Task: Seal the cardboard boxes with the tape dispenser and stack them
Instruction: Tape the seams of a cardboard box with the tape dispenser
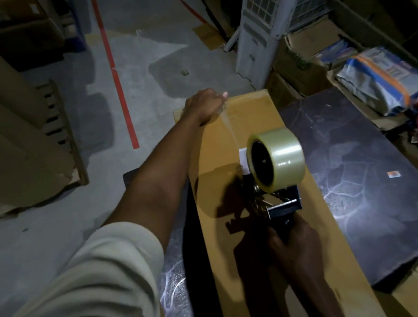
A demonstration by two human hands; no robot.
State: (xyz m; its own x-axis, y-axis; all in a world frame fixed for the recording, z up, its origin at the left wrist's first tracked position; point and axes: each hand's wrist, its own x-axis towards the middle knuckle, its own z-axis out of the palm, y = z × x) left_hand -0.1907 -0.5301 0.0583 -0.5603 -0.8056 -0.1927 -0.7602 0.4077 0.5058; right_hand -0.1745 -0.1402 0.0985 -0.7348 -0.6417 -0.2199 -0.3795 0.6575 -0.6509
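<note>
Wrapped round the tape dispenser [282,201] handle with the right grip [295,246], above mid cardboard box [258,114]. Pinched in the curled left grip [206,105] at the box's far left corner: clear tape strip [229,126], taut back to the roll [282,158]. Along the dark worktop [363,164] left edge; open floor [54,245] left, bare worktop right. Long, tan, flat-topped.

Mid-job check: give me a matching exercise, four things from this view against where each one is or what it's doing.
1. left hand
2. right hand
3. roll of clear packing tape
4. red stripe

A. round the blue tape dispenser's handle
B. on the grey floor
C. holding the tape strand at the long brown cardboard box's far end
D. mounted on the dispenser

Pairs: 1-C, 2-A, 3-D, 4-B
</note>
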